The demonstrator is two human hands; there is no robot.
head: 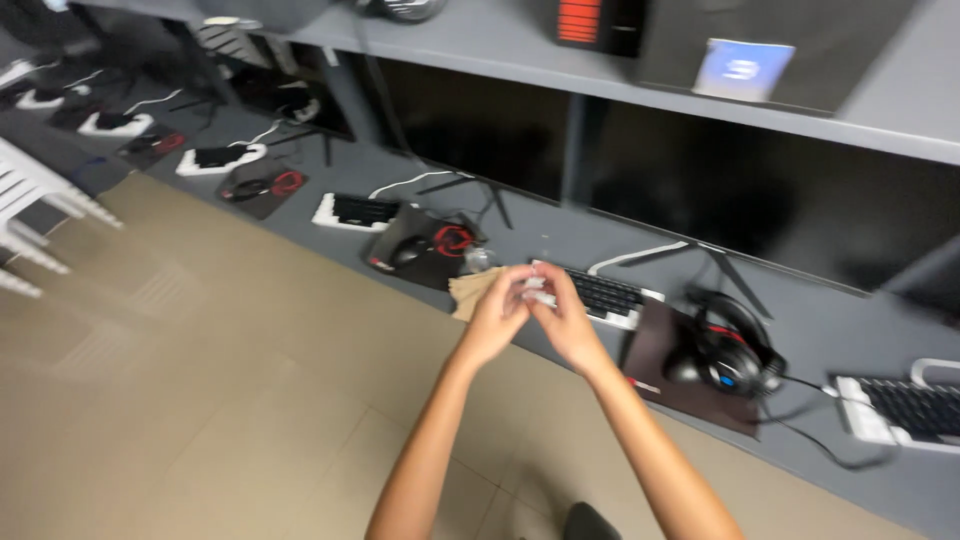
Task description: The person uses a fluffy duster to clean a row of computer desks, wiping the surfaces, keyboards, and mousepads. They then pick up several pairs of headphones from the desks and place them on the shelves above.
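My left hand [496, 315] and my right hand [567, 322] meet in front of me, fingers pinched together on a small white crumpled thing [533, 291], likely a tissue or wipe. They hover over the front edge of a long grey desk [560, 240]. Just behind the hands lies a white keyboard with black keys [605, 295]. A tan cloth or paper [470, 290] shows under my left hand. The picture is motion-blurred, so the white thing's details are unclear.
Black monitors [480, 125] line the desk. A black headset with red trim [735, 345] lies on a dark mouse mat at right, a mouse on a mat [410, 250] at left. More keyboards [905, 410] stand along the desk. White chair [30, 200] far left. Beige tiled floor [200, 400] below.
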